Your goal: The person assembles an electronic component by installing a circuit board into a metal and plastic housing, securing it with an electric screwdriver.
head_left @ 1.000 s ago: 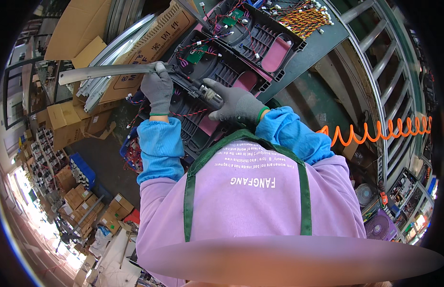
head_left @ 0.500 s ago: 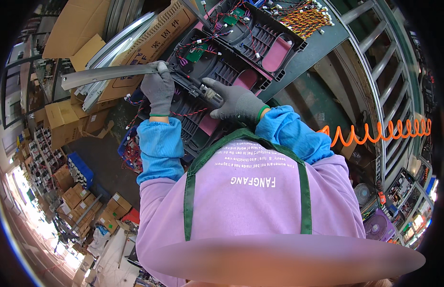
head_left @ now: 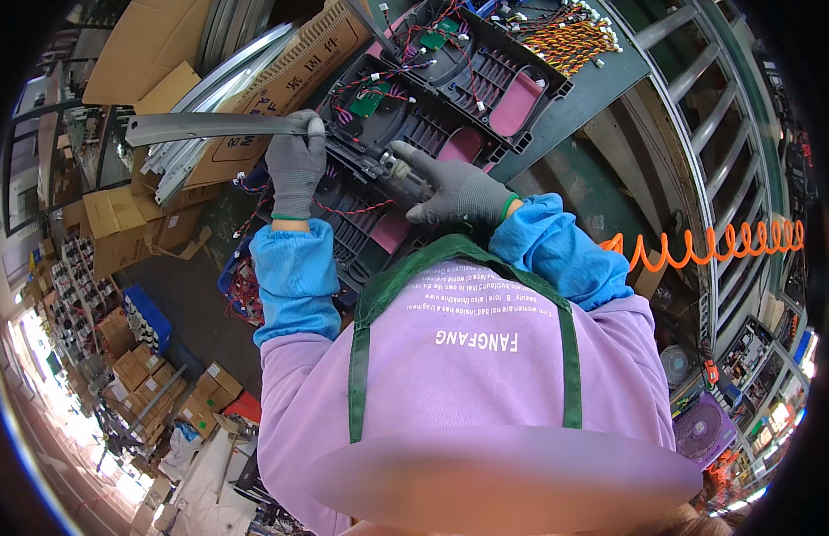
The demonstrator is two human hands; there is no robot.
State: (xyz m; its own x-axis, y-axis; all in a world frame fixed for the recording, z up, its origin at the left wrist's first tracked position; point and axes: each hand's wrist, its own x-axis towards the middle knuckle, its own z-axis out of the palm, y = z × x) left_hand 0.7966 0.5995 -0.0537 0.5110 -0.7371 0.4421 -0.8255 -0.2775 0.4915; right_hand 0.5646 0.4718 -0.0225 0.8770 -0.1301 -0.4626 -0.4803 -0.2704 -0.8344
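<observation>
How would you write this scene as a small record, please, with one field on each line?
Left hand: grey glove, gripping a long grey strip that sticks out to the left
Right hand: grey glove, holding a dark cylindrical tool, exact type unclear
Near the hands: dark plastic housings with pink pads
In the housings: green circuit boards, thin wires
Upper right: multicoloured wire bundle on the table
Right side: orange coiled hose

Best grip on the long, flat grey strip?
Likely the bare stretch just left of the grey-gloved left hand, pinched across the narrow width, coming from the person's side: the strip is slim and juts out leftward there, uncovered.
</observation>
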